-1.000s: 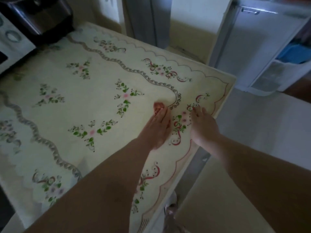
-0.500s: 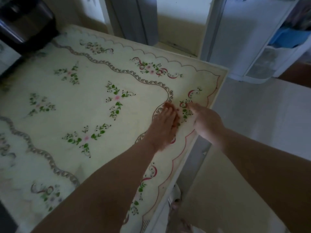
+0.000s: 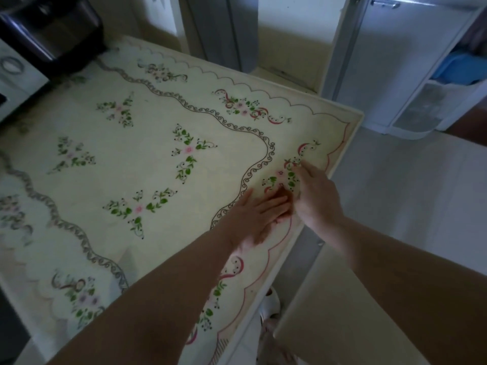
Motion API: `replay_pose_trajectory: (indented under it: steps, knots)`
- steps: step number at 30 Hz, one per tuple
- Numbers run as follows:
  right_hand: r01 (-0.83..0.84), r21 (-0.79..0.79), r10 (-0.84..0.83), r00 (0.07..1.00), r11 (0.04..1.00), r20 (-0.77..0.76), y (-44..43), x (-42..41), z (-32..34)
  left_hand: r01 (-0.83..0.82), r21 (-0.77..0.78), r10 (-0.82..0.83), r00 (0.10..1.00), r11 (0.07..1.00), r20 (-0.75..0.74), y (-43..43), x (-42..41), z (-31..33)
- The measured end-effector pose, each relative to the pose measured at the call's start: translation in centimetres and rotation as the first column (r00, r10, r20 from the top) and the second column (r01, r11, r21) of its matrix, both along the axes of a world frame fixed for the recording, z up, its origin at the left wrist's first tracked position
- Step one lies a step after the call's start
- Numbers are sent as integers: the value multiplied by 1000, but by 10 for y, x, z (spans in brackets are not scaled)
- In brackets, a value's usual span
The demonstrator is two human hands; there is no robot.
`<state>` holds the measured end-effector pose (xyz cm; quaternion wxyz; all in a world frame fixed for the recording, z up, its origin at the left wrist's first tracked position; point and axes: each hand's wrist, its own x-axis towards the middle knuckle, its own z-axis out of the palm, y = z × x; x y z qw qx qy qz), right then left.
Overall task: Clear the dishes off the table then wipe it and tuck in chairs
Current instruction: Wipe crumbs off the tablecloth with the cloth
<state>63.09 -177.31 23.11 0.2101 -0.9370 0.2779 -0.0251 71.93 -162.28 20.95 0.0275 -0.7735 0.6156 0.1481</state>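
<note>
The table [image 3: 350, 133] is covered by a cream cloth printed with flowers and scroll borders, and no dishes stand on the part in view. My left hand [image 3: 257, 216] lies flat near the table's right edge, its straight fingers pressing a small red rag [image 3: 283, 193] that is mostly hidden under them. My right hand [image 3: 316, 200] lies just to the right of it, fingers straight, resting on the cloth at the edge and touching my left fingertips.
A black appliance [image 3: 50, 30] and a white one [image 3: 13, 75] stand at the table's far left. A white cabinet [image 3: 395, 61] and a shelf unit with blue containers [image 3: 463, 69] lie beyond the right edge. A pale flat surface [image 3: 329, 299] sits below the table's edge.
My left hand has slid the rag toward the right edge and nearer to me, closing on my right hand. The right hand stays at the edge.
</note>
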Motion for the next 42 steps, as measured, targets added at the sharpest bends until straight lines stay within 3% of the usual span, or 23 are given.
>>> replay_pose_trajectory:
  steps: [1,2,3,4,5,6,7,9,12,15,17,20,24,27,32,35,37,40,42]
  knots:
    - [23,-11,-23,998,1000,64,9,4,1,-115,-3,114,988,993,-100,-6,4,4]
    - [41,-8,-40,992,999,123,18,7,1,-328,-41,300,903,944,-308,-10,10,11]
    - [55,9,-56,985,998,161,29,11,1,-581,-100,445,713,808,-542,-12,18,19]
    - [59,39,-65,984,997,167,41,15,0,-799,-164,535,524,579,-663,-8,30,21]
    - [61,67,-69,990,996,122,56,21,-3,-890,-252,597,443,379,-669,-1,45,24]
    - [56,88,-59,997,995,43,72,27,-7,-892,-333,687,449,306,-571,8,61,25]
    - [40,100,-35,998,994,-46,91,34,-9,-892,-343,761,436,295,-480,17,77,24]
    - [-33,87,45,990,996,-136,119,45,-12,-898,-284,834,425,337,-353,20,102,21]
    - [-205,-2,204,975,979,-84,115,58,-19,-927,-195,868,371,322,-329,6,124,12]
    - [-321,-94,312,945,942,-94,71,75,-22,-905,-205,872,417,373,-254,-3,145,11]
    - [-241,-154,228,969,958,-100,34,89,-20,-891,-110,876,453,440,-167,-6,156,11]
    - [6,-170,-25,993,985,-112,-34,98,-15,-826,173,836,548,536,29,-12,157,1]
    - [123,-179,-163,960,976,-229,-114,91,-19,-797,286,827,562,532,27,-16,161,-6]
    - [160,-146,-177,977,976,-117,-117,96,-34,-787,320,828,560,527,13,-15,159,2]
    - [-194,-180,195,981,964,-11,-51,80,-40,-782,323,821,570,532,30,-16,159,2]
    - [-297,-86,297,955,951,-16,7,38,-31,-790,306,824,566,531,33,-16,157,2]
    - [-360,-113,362,932,926,-11,21,15,-33,-792,297,822,569,533,43,-16,156,3]
    - [-450,-188,459,888,873,5,-1,14,-36,-799,278,817,572,533,78,-16,154,4]
    - [-424,-201,436,900,883,15,-31,27,-34,-805,271,822,564,527,76,-15,149,7]
